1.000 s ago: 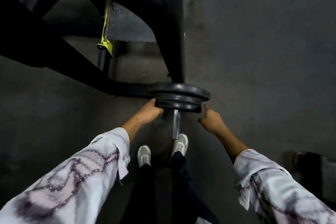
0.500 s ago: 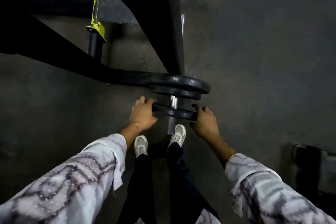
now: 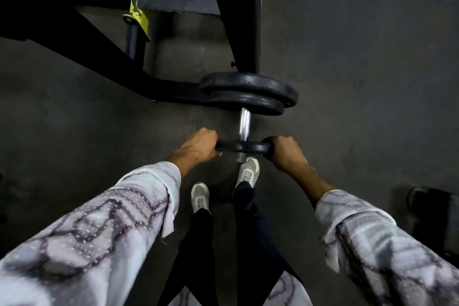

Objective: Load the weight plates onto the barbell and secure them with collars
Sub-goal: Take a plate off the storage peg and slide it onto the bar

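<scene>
Left hand (image 3: 198, 145): closed over the rim of the small plate at its 9 o'clock edge, knuckles up.
Right hand (image 3: 285, 153): closed over the same rim at 3 o'clock; both hands carry the plate between them.
Small plate (image 3: 244, 147): black disc, seen nearly edge-on, threaded on the bar close to its free end, well apart from the other plates.
Barbell sleeve (image 3: 244, 123): bright steel, bare between the small plate and the stack; its tip shows just at 6 o'clock of the plate.
Loaded plates (image 3: 250, 93): two larger black discs at 12 o'clock of the hands, touching one another.
Rack frame (image 3: 244, 15): dark upright and base beyond the stack.
Floor (image 3: 360, 82): dark, the person's shoes directly below the bar tip.
Collars: none visible.
Step in hand: judged to be seating the third plate.
Next move calls for: an even two-handed push toward 12 o'clock, plate kept square so the bore does not bind, until it meets the stack; then a collar.
</scene>
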